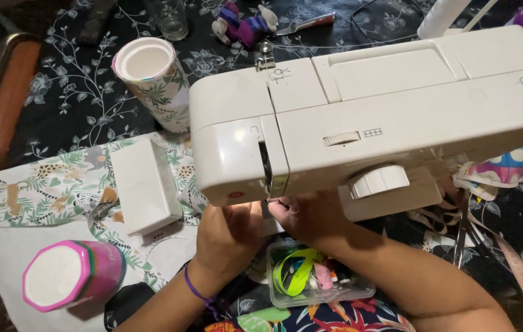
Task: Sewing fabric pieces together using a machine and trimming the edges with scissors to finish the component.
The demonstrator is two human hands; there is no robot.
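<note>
Desk point(65, 92), dark floral cloth: white sewing machine point(384, 117), leaf-print fabric point(40, 187), white box point(145, 184), pink hexagonal container point(71, 276), clear plastic box point(317, 276), patterned cylinder point(154, 77).

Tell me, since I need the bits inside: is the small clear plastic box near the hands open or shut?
Cannot tell for sure. The clear plastic box shows a green loop and pink bits inside, but no lid edge is distinguishable.
</note>
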